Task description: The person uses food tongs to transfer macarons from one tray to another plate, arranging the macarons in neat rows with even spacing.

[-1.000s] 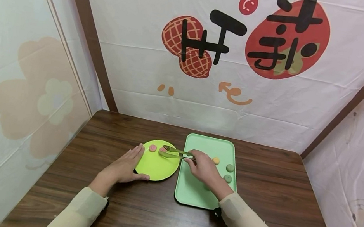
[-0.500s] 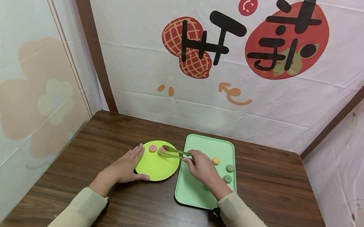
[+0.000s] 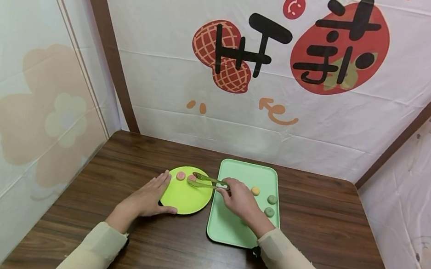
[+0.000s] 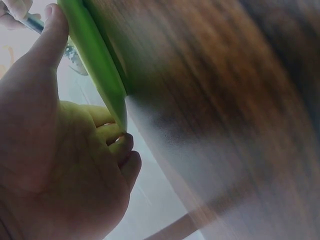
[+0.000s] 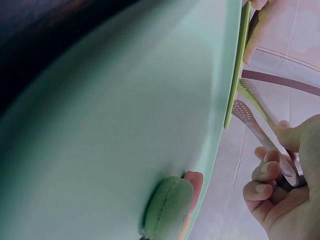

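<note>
My left hand point(image 3: 147, 196) rests at the left side of a lime-green round plate point(image 3: 184, 202), fingers straight along its rim and thumb at the front edge. In the left wrist view the fingertips meet the plate's rim point(image 4: 95, 60). My right hand point(image 3: 241, 199) holds green tongs point(image 3: 208, 185), which reach left over the plate; in the right wrist view the tongs' perforated tips point(image 5: 243, 111) stand apart. Between them in the head view is a pink macaron point(image 3: 192, 178). Another pink macaron point(image 3: 180, 176) lies to its left on the plate.
A mint-green rectangular tray point(image 3: 226, 229) stands right of the plate, beneath my right hand. On it sit a yellow macaron point(image 3: 255, 190) and green macarons point(image 3: 271, 199). A pink piece point(image 5: 195, 189) shows behind a green macaron in the right wrist view. Printed cloth walls point(image 3: 155, 93) border the wooden table point(image 3: 163, 257).
The tongs' tips have shifted very slightly left over the plate around the pink macaron. The left hand and the plate stay in place.
</note>
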`<state>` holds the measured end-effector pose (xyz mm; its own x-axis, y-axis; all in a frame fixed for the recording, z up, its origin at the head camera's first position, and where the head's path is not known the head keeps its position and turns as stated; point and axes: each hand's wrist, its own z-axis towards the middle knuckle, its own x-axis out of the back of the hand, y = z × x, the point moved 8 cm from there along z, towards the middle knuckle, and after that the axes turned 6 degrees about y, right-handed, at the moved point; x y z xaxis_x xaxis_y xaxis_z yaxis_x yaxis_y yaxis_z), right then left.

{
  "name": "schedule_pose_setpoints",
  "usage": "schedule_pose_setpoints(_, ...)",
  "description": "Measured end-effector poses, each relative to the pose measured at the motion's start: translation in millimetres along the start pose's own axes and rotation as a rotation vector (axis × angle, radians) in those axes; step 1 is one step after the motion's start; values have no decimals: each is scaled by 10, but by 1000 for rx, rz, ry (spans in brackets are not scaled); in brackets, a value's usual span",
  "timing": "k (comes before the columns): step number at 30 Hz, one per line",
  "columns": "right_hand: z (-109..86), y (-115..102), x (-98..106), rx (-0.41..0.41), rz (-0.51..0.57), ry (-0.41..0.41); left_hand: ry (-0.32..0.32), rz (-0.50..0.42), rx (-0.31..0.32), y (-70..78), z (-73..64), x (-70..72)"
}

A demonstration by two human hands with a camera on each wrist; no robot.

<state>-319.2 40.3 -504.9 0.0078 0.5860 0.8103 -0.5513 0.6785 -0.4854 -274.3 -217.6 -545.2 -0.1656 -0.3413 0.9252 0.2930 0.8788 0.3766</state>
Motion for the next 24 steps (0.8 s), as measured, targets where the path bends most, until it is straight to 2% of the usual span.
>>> schedule_pose_setpoints(6, -4, 7, 12, -6, 2, 0, -5, -5, 6, -7, 1, -3)
schedule_pose_setpoints(11, -3, 25, 68, -39, 45, 2, -7, -10, 9, 3, 4, 12)
schedule_pose_setpoints(19, -72, 124, 179, -119, 88, 38, -11, 0, 8, 20, 0, 12)
schedule_pose_setpoints(24, -125, 198, 270, -132, 118, 82, 2, -4, 5, 18, -6, 16)
